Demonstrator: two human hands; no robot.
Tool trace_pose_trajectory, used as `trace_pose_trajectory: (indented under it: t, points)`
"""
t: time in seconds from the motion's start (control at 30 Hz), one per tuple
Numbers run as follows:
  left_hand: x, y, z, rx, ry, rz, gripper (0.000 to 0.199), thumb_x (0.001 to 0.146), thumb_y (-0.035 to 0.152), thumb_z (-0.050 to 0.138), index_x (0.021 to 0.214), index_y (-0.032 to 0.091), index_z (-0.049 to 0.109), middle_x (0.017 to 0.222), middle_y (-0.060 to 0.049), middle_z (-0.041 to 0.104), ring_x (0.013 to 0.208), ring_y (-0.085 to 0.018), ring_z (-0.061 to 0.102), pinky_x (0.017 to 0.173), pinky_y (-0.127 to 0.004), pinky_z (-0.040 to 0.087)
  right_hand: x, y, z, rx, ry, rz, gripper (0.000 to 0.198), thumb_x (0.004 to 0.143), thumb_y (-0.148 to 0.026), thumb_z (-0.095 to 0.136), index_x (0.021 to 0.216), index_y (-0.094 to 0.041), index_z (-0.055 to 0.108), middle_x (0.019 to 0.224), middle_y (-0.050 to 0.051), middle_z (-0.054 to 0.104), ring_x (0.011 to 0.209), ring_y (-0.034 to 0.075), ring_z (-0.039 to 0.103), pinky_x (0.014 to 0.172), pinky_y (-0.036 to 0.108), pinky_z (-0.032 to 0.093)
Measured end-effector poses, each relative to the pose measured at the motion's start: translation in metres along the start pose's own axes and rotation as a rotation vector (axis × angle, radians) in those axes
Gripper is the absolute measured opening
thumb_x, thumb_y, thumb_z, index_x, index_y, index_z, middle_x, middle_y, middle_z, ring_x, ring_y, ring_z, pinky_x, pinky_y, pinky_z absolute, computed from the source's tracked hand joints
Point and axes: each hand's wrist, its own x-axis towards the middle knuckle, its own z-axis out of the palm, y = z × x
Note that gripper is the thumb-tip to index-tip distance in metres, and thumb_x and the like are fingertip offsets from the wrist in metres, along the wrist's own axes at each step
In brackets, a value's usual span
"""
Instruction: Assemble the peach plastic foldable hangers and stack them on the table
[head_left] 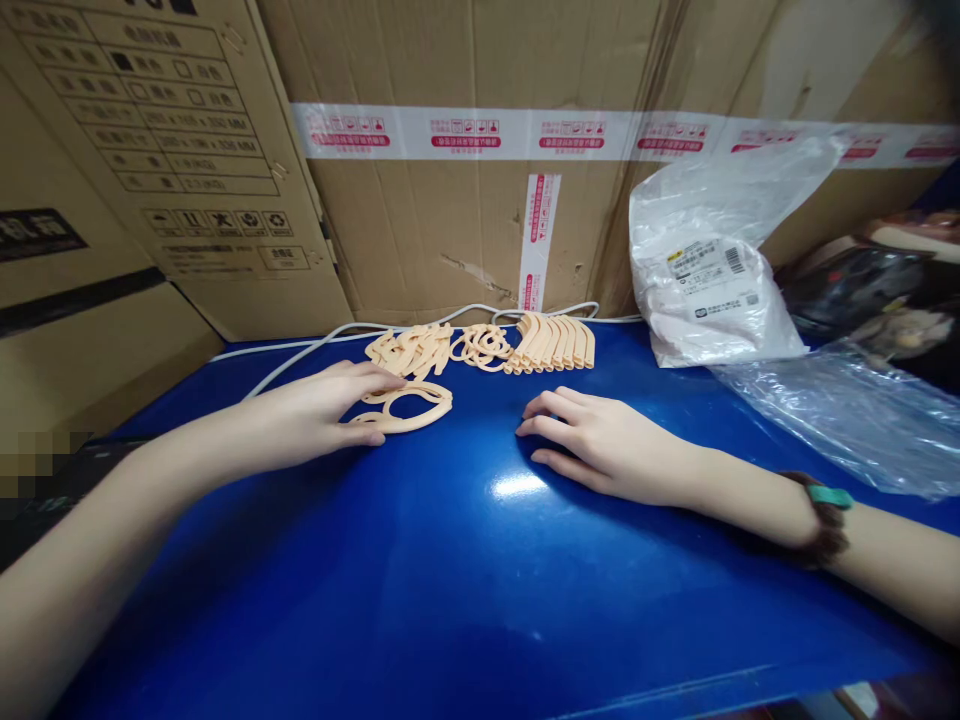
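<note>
A peach plastic piece with curved arms and a looped opening (427,412), resembling a folding hanger, lies on the blue tabletop (450,580). My left hand (319,405) is at its left end, with the thumb along the near side and the fingers over the far side. Some of that end is hidden by the hand. To the right, my right hand (600,445) rests palm down on the table, fingers loosely bent and apart, holding nothing. Behind the piece lie a heap of flat curved parts (412,348), several ring-shaped hooks (482,345) and a row of curved arms (555,345).
Large cardboard boxes (450,220) wall off the back and left. A white cable (330,340) runs along the back edge. At the right stand a white labelled bag (712,290) and a clear plastic sheet (847,410), with dark blurred items beyond.
</note>
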Motion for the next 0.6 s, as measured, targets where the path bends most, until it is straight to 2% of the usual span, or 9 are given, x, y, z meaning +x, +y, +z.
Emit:
trace_pose_trajectory:
  t: [0.07, 0.2, 0.33, 0.43, 0.53, 0.6]
  points:
    - [0.000, 0.014, 0.006, -0.033, 0.059, 0.061, 0.054, 0.086, 0.050, 0.054, 0.134, 0.028, 0.050, 0.140, -0.006, 0.051, 0.131, -0.029, 0.042, 0.110, -0.044, 0.033, 0.000, 0.001, 0.000, 0.003, 0.008, -0.003, 0.027, 0.097, -0.031, 0.042, 0.113, -0.017, 0.059, 0.113, 0.011, 0.059, 0.099, 0.022, 0.058, 0.087, 0.039, 0.050]
    - [0.001, 0.062, 0.027, -0.063, 0.155, 0.175, 0.049, 0.095, 0.046, 0.042, 0.138, 0.024, 0.046, 0.147, -0.008, 0.043, 0.136, -0.025, 0.037, 0.112, -0.043, 0.031, 0.000, 0.001, 0.001, 0.010, 0.009, -0.011, 0.027, 0.097, -0.031, 0.042, 0.113, -0.018, 0.060, 0.113, 0.011, 0.059, 0.099, 0.022, 0.058, 0.088, 0.039, 0.049]
    - [0.000, 0.097, 0.047, -0.103, 0.068, 0.267, 0.051, 0.099, 0.044, 0.032, 0.145, 0.020, 0.036, 0.152, -0.008, 0.035, 0.141, -0.022, 0.029, 0.115, -0.042, 0.028, 0.001, 0.002, 0.000, 0.061, 0.028, 0.017, 0.027, 0.097, -0.032, 0.043, 0.112, -0.018, 0.059, 0.111, 0.011, 0.060, 0.098, 0.021, 0.059, 0.087, 0.036, 0.049]
    - [-0.001, 0.098, 0.050, -0.110, 0.034, 0.293, 0.052, 0.099, 0.045, 0.032, 0.144, 0.020, 0.038, 0.151, -0.007, 0.037, 0.140, -0.022, 0.032, 0.115, -0.041, 0.029, 0.002, 0.013, -0.006, 0.098, 0.127, 0.165, 0.025, 0.096, -0.032, 0.043, 0.106, -0.018, 0.061, 0.106, 0.009, 0.063, 0.095, 0.020, 0.060, 0.085, 0.034, 0.048]
    - [-0.001, 0.091, 0.046, -0.104, 0.049, 0.302, 0.049, 0.099, 0.045, 0.033, 0.141, 0.022, 0.042, 0.149, -0.005, 0.042, 0.137, -0.022, 0.037, 0.114, -0.040, 0.031, 0.002, 0.039, -0.012, 0.117, 0.253, 0.414, 0.024, 0.094, -0.036, 0.045, 0.098, -0.019, 0.062, 0.101, 0.008, 0.065, 0.089, 0.022, 0.062, 0.079, 0.034, 0.048]
    - [-0.001, 0.088, 0.045, -0.089, 0.055, 0.306, 0.049, 0.099, 0.045, 0.033, 0.141, 0.021, 0.043, 0.148, -0.005, 0.043, 0.137, -0.021, 0.038, 0.114, -0.038, 0.031, 0.001, 0.060, -0.012, 0.146, 0.275, 0.555, 0.027, 0.091, -0.039, 0.048, 0.101, -0.017, 0.060, 0.100, 0.009, 0.066, 0.084, 0.022, 0.063, 0.074, 0.033, 0.048]
